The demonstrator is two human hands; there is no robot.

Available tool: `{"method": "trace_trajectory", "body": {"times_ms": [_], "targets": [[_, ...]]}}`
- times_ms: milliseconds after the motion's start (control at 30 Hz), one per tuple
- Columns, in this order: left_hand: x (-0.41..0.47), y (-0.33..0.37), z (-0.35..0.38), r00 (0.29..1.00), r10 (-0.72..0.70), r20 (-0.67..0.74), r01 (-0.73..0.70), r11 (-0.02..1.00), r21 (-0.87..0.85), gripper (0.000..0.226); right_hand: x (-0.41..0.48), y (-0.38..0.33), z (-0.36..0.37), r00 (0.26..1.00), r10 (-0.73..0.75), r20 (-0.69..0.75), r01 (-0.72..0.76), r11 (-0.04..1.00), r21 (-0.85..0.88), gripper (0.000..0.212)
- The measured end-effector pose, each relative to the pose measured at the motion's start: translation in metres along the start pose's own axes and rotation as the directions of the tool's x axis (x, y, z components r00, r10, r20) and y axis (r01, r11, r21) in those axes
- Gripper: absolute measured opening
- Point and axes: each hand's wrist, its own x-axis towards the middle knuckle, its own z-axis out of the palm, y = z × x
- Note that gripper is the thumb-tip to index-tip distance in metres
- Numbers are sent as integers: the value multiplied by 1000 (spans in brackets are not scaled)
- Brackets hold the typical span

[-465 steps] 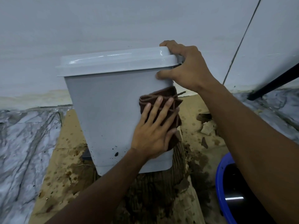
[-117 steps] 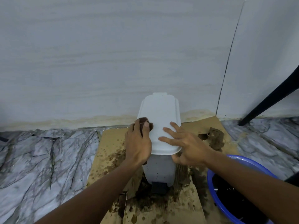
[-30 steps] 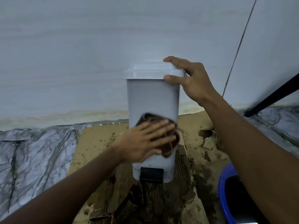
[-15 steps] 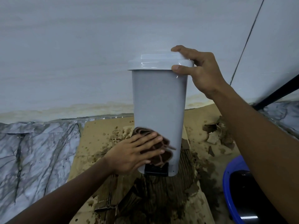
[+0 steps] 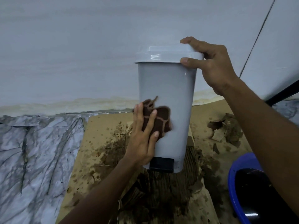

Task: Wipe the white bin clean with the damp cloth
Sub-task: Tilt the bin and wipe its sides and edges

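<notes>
The white bin [image 5: 174, 88], a tall pedal bin with a closed lid and a black pedal [image 5: 161, 164] at its base, stands upright on wet cardboard. My right hand [image 5: 210, 67] grips the lid's right edge, thumb on the front, fingers over the top. My left hand [image 5: 142, 136] presses a brown patterned damp cloth [image 5: 159, 120] flat against the bin's lower left front. Part of the cloth is hidden under my fingers.
Soaked, stained cardboard [image 5: 110, 143] covers the marble floor [image 5: 32, 151] under the bin. A blue basin [image 5: 234, 183] with dark water sits at the lower right. Torn cardboard scraps [image 5: 224, 128] lie to the right. A white wall stands close behind; a black bar [image 5: 284, 92] slants at the right.
My left hand has slid the cloth upward and toward the bin's left edge from near the pedal. My right hand keeps its hold on the lid.
</notes>
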Motion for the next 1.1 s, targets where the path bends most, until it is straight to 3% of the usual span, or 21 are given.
{"method": "trace_trajectory", "body": {"times_ms": [167,300,667,833,933,1000,1100], "targets": [[-46,-11,13,995,-96,32,101,965,-241,59,0,1,0,1000,-3,-2,3,1000,-20,36],[-74,-19,25,990,-135,50,143,950,-279,61,1,2,2,1000,-3,-4,3,1000,-30,36],[29,-7,-13,999,23,-38,-28,989,-146,65,3,3,6,1000,-5,-8,5,999,-38,38],[-44,-16,9,991,-115,63,126,970,-208,65,1,3,6,1000,-2,-13,1,999,-37,38],[-73,-20,18,988,-132,83,146,972,-183,65,0,3,7,1000,1,-16,-1,1000,-30,38],[-62,-23,13,992,-88,91,97,990,-103,66,1,3,8,1000,1,-19,-1,1000,-21,37],[-14,-21,-4,990,114,88,-122,988,96,63,3,4,8,1000,0,-18,0,1000,0,37]]}}
